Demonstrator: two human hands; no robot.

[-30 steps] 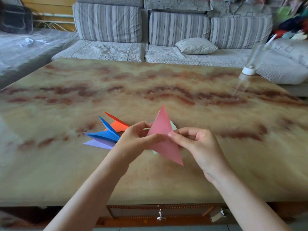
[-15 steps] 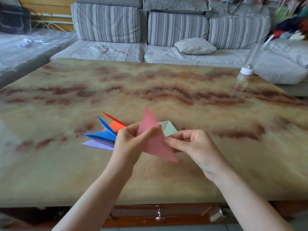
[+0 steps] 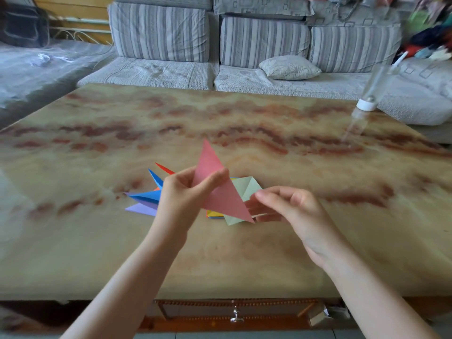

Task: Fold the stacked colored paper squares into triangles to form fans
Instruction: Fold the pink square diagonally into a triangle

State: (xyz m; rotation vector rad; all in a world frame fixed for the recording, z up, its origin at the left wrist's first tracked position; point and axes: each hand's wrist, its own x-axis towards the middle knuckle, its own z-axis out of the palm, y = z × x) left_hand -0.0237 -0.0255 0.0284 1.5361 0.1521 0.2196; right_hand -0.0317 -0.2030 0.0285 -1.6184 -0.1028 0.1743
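My left hand (image 3: pixel 186 192) pinches a folded pink paper triangle (image 3: pixel 220 196) between thumb and fingers and holds it above the table, one tip up and one tip down to the right. My right hand (image 3: pixel 293 216) hovers just right of the lower tip, fingers loosely curled, thumb apart, gripping nothing that I can see. Under the pink piece lies a creased pale green sheet (image 3: pixel 245 188) on a small stack of coloured squares (image 3: pixel 215 214). Left of my left hand lie folded blue (image 3: pixel 146 195), purple (image 3: pixel 141 208) and red (image 3: pixel 165 168) pieces, partly hidden by the hand.
The marbled table (image 3: pixel 97 253) stretches wide around the papers. A clear bottle with a white cap (image 3: pixel 365 105) stands at the far right edge. A striped sofa with a cushion (image 3: pixel 289 67) runs behind. A drawer knob (image 3: pixel 236 317) sits below the front edge.
My right hand has let go of the pink triangle and drawn off to the right. The left hand keeps it and has tilted it leftward, which uncovers the pale green sheet.
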